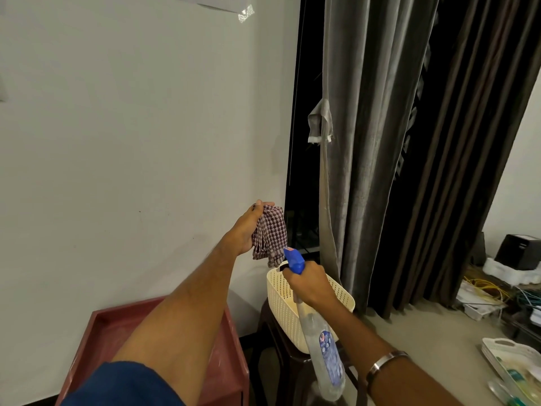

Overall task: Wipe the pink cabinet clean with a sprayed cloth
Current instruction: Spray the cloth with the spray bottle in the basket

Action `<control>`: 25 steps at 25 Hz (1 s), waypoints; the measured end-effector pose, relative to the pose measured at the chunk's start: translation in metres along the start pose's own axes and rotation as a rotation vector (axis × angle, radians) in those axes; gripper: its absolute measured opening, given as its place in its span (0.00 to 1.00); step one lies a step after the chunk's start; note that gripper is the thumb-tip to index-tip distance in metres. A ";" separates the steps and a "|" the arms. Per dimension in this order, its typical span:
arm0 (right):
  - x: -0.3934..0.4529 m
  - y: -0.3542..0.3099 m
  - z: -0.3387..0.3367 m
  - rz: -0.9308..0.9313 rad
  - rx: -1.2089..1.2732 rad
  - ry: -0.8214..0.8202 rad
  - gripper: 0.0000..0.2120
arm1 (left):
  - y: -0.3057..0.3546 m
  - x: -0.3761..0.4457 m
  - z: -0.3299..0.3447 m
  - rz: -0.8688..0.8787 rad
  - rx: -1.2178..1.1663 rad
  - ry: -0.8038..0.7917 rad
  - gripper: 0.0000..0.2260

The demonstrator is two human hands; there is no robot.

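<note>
Hands: left (248, 227) grips checked cloth (270, 234), right (311, 284) a spray bottle (322, 344), label unreadable.

Wall (131, 127): plain, pale, to my left of the curtain.
Curtain (380, 127): grey-brown, long folds hanging to the floor.
Window (304, 142): dark glass, just left of the curtain.
Floor (433, 341): light, bare below the curtain.
Stool (272, 341): dark, near the curtain's foot, carrying a cream basket (281, 303).
Cables (486, 291): tangled, right of the curtain.
</note>
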State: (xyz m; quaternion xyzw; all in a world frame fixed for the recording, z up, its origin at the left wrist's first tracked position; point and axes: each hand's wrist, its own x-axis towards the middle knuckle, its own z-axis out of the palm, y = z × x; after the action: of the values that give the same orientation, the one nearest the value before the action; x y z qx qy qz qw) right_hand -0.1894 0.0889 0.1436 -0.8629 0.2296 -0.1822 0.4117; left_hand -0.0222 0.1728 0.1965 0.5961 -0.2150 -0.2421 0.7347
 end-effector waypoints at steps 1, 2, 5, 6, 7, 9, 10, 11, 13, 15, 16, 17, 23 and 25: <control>-0.002 -0.001 0.001 -0.006 0.017 -0.002 0.09 | 0.000 -0.001 0.000 -0.002 0.005 0.004 0.20; -0.004 -0.001 0.003 -0.013 0.036 -0.011 0.08 | -0.001 -0.002 0.001 -0.003 0.009 0.005 0.20; -0.012 -0.004 0.011 -0.026 0.032 -0.065 0.11 | -0.002 -0.004 0.002 0.000 0.008 0.000 0.20; -0.015 -0.004 0.013 -0.030 0.028 -0.078 0.11 | -0.002 -0.005 0.002 0.001 0.012 -0.003 0.20; -0.017 -0.003 0.015 -0.029 0.033 -0.080 0.10 | -0.002 -0.006 0.002 0.002 0.018 -0.006 0.20; -0.018 0.002 0.016 -0.012 0.047 -0.052 0.10 | -0.003 -0.008 0.001 0.001 0.023 -0.011 0.21; -0.018 0.004 0.015 0.001 0.048 -0.029 0.10 | -0.003 -0.009 0.000 0.000 0.020 -0.011 0.20; -0.017 0.006 0.013 0.011 0.049 -0.008 0.10 | -0.004 -0.009 -0.001 0.001 0.021 -0.012 0.20; -0.016 0.010 0.007 0.017 0.067 0.020 0.10 | -0.006 -0.009 -0.004 -0.002 0.029 -0.017 0.20; -0.014 0.011 0.002 0.002 0.090 0.035 0.09 | -0.010 -0.010 -0.003 -0.007 0.038 -0.014 0.20; -0.014 0.010 0.000 -0.006 0.100 0.035 0.09 | -0.011 -0.010 -0.002 -0.013 0.036 -0.014 0.20; -0.014 0.009 -0.002 -0.010 0.103 0.033 0.09 | -0.013 -0.010 -0.001 -0.015 0.035 -0.015 0.20; -0.015 0.011 -0.006 -0.033 0.077 0.013 0.11 | -0.024 -0.004 0.008 -0.031 0.050 -0.027 0.20; -0.013 0.012 -0.006 -0.047 0.092 0.011 0.10 | -0.029 -0.001 0.013 -0.040 0.058 -0.034 0.20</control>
State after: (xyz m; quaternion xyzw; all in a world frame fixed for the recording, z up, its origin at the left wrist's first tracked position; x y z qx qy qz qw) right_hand -0.2060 0.0856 0.1364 -0.8470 0.2030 -0.2068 0.4456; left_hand -0.0343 0.1583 0.1706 0.6170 -0.2227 -0.2605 0.7084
